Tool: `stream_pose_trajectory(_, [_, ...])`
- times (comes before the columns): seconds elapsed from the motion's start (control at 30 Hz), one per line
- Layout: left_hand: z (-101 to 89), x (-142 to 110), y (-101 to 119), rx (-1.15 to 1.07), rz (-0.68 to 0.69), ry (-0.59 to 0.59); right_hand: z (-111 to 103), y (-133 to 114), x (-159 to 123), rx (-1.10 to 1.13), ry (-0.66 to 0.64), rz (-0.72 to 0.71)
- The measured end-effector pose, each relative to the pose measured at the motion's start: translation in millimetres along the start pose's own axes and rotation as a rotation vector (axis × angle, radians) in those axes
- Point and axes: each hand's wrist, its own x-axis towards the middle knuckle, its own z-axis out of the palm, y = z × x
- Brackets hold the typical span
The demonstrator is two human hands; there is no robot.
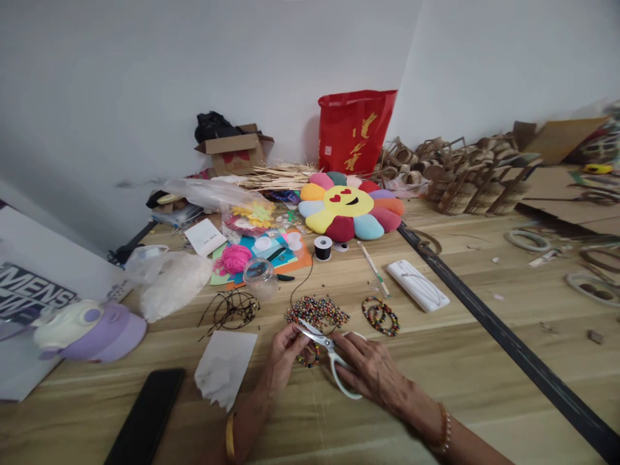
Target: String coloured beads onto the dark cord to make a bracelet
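Note:
My right hand (375, 371) is wrapped round the white handles of a pair of scissors (339, 373), whose metal blades point left and look slightly parted. The blade tips reach the fingertips of my left hand (283, 355), which is closed in a pinch. From that pinch hangs a small beaded bracelet (310, 359); its cord is too fine to make out clearly. Just beyond the blades lies a pile of multicoloured beads (317, 311). Two finished-looking bead loops (381, 316) rest to the right. A spool of black cord (323, 249) stands behind, its thread trailing toward the beads.
Left of my hands are tangled black cords (232, 310), a torn white paper (225, 368), a phone (145, 416) and a purple cap (104, 332). A glass jar (260, 278), flower cushion (351, 205) and white power strip (417, 285) sit farther back. Small woven baskets (455, 190) crowd the right rear.

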Motion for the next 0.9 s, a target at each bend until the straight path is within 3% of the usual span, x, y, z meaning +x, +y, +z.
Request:
stream_pose_trajectory(0.47, [-3.3,0.6,-2.1,0.012,0.005,-0.008,5.5,0.0,-1.1,0.078,-0.035,-0.01])
stream_pose_trajectory(0.67, [-3.9,1.1,-0.1,0.022,-0.004,-0.031,3.5,-1.8,0.1,0.063,0.031,-0.058])
stream_pose_trajectory(0.9, [-7.6,3.4,-0.2,-0.038,-0.015,0.031,1.1,-1.8,-0.4,0.174,0.009,-0.029])
